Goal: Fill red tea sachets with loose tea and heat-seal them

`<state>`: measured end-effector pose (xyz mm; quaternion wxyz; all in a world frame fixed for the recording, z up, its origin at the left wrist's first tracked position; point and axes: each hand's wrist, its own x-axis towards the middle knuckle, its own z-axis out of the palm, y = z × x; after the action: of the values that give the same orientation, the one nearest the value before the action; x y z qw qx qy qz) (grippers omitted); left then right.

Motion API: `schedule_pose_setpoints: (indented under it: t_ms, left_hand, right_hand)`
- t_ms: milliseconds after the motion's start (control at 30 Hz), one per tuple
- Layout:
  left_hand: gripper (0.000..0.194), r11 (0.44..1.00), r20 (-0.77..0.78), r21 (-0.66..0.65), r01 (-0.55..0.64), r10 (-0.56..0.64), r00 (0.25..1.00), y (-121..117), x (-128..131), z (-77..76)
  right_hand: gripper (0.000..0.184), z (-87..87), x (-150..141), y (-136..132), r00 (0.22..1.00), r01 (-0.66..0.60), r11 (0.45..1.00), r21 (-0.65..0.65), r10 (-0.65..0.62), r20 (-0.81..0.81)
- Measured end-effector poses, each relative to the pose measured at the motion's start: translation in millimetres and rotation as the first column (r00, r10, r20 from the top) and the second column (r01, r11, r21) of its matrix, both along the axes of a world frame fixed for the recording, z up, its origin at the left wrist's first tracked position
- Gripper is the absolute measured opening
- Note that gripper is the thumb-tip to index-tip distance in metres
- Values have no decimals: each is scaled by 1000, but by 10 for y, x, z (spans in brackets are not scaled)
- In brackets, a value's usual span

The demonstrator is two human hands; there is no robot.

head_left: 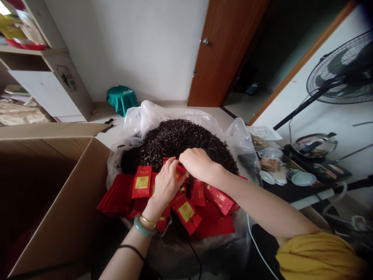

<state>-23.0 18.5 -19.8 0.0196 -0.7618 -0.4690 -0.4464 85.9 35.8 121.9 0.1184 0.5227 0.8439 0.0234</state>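
Observation:
A big mound of dark loose tea leaves (180, 142) fills a clear plastic bag (145, 116) in front of me. Several red sachets with gold labels (186, 212) lie piled at its near edge. My left hand (166, 182) and my right hand (196, 163) meet over the pile, both pinching one red sachet (180, 170) between their fingers, just at the rim of the tea. A green bangle and a gold one circle my left wrist. My right sleeve is yellow.
An open cardboard box (58, 186) stands at the left. A standing fan (344, 70), a lidded pot (314, 144) and small dishes (303, 179) sit on a low table at the right. A wooden door (224, 50), a white shelf unit (43, 77) and a green bag (121, 99) lie beyond.

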Motion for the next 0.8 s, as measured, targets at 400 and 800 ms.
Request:
schedule_pose_setpoints:
  t_ms: [400, 800]
  left_hand:
    - [73, 999, 167, -32, -44, 49, 985, 31, -18, -56]
    - [60, 865, 373, -460, 203, -19, 928, 57, -74, 101]
  right_hand:
    - [17, -69, 269, 4, 903, -122, 989, 79, 143, -404]
    - [13, -357, 559, 56, 789, -217, 951, 218, 303, -534]
